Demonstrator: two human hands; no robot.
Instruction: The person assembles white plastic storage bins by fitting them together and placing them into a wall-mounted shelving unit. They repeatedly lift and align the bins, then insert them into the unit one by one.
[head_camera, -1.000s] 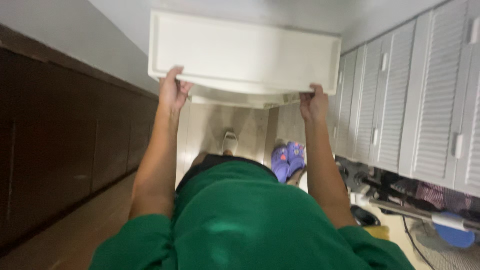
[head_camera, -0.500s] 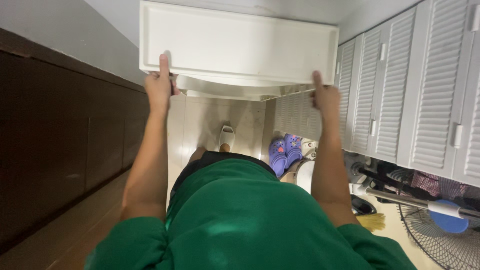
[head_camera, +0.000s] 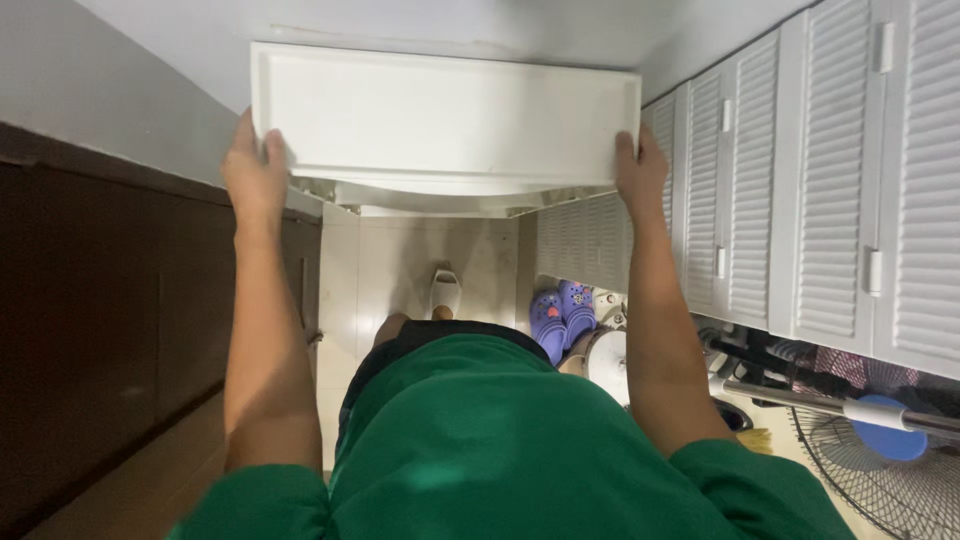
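Observation:
I hold a wide white rectangular panel (head_camera: 445, 118), shaped like a shallow tray, in front of me with both arms stretched out. My left hand (head_camera: 256, 165) grips its left edge, fingers curled over the rim. My right hand (head_camera: 640, 172) grips its right edge the same way. Below the panel I see my green shirt (head_camera: 500, 440) and one foot in a white slipper (head_camera: 444, 292) on the pale tiled floor (head_camera: 400, 270).
Dark wooden cabinets (head_camera: 100, 330) line the left side. White louvered doors (head_camera: 850, 180) line the right. A pair of purple clogs (head_camera: 560, 315), a standing fan (head_camera: 880, 470) and other clutter sit on the floor at the right.
The panel has shifted slightly in view and my hands have slid further out along its side edges. More of the floor and the fan now show.

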